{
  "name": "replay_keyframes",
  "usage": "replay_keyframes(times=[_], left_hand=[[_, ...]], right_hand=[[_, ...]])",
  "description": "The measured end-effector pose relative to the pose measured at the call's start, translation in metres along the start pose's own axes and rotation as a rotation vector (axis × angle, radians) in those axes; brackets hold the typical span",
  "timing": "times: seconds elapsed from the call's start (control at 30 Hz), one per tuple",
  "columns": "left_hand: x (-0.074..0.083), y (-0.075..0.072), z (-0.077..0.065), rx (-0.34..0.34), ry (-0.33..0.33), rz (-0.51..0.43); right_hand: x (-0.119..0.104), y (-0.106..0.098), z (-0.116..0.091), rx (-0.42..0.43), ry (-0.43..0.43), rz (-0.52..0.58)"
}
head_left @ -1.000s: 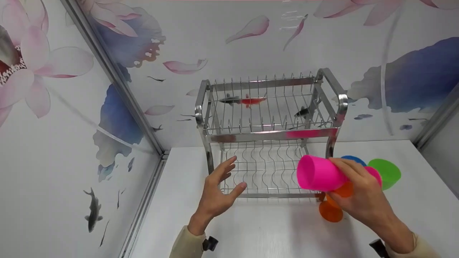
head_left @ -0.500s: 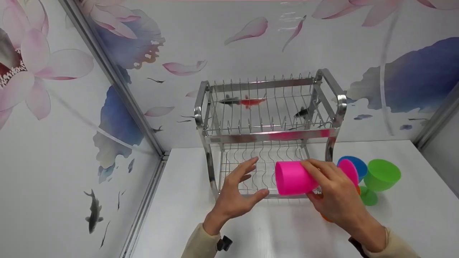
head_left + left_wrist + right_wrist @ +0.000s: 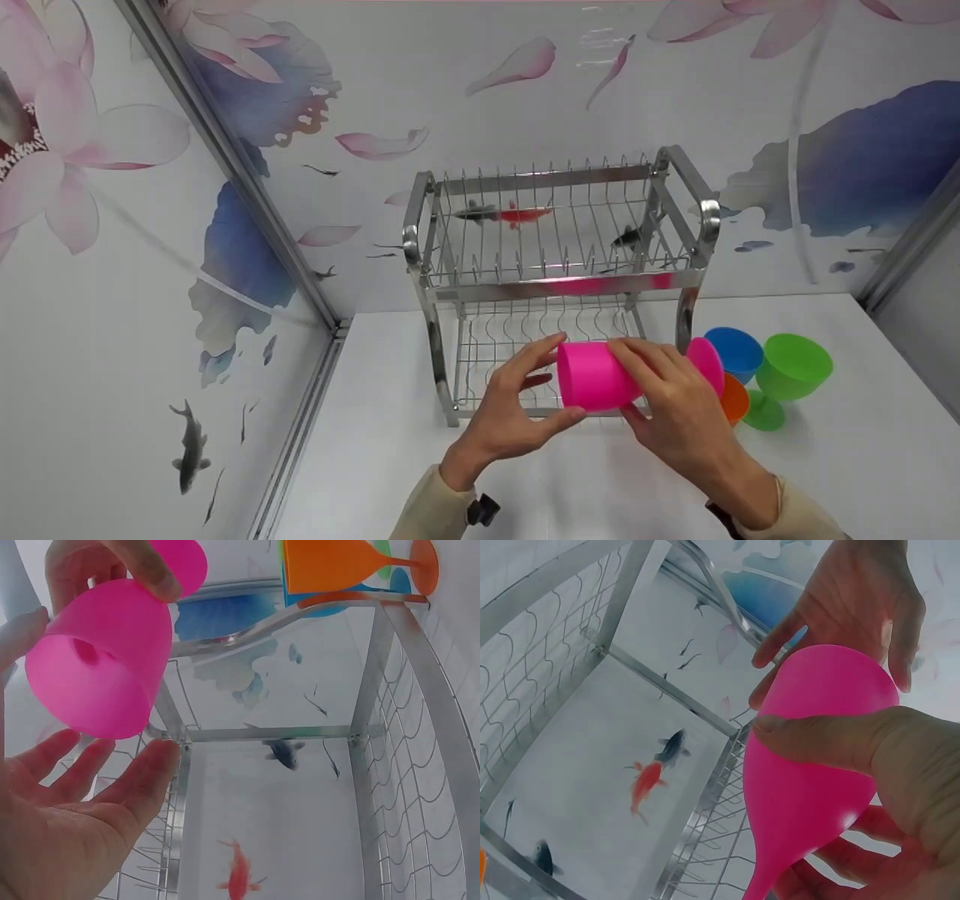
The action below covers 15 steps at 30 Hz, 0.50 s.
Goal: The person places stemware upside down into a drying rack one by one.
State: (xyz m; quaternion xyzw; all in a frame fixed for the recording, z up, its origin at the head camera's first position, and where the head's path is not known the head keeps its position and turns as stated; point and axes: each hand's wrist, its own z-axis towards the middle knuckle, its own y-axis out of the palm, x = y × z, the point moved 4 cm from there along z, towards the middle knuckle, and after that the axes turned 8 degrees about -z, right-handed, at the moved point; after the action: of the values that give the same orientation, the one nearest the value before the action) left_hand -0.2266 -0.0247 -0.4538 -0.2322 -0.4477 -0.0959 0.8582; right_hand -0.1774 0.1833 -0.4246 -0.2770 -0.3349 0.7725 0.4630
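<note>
My right hand [image 3: 682, 405] grips a pink plastic goblet [image 3: 592, 377] by its bowl, tilted on its side with the mouth facing left. The goblet's round foot sticks out to the right behind the hand. In the right wrist view, the thumb lies across the pink bowl [image 3: 810, 795], and the stem runs down out of frame. My left hand [image 3: 510, 409] is spread around the goblet's mouth, fingers and thumb extended. From the left wrist, its fingertips [image 3: 161, 757] appear just below the rim [image 3: 112, 736]; whether they touch it I cannot tell.
A two-tier metal dish rack [image 3: 570, 286] stands behind the hands. Right of it, on the white table [image 3: 862, 465], are a blue goblet [image 3: 733, 352], a green goblet [image 3: 795, 367] and an orange goblet [image 3: 735, 397], partly hidden. Printed walls enclose the table.
The right hand has carried the pink goblet left, away from the other goblets and in front of the rack. The left hand has moved right to meet its mouth.
</note>
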Motion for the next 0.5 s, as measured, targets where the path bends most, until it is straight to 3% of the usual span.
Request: replay_keyframes(times=[0.5], left_hand=[[-0.0034, 0.0013, 0.0021, 0.041, 0.026, -0.081]], right_hand=[[-0.0038, -0.0017, -0.0031, 0.029, -0.010, -0.016]])
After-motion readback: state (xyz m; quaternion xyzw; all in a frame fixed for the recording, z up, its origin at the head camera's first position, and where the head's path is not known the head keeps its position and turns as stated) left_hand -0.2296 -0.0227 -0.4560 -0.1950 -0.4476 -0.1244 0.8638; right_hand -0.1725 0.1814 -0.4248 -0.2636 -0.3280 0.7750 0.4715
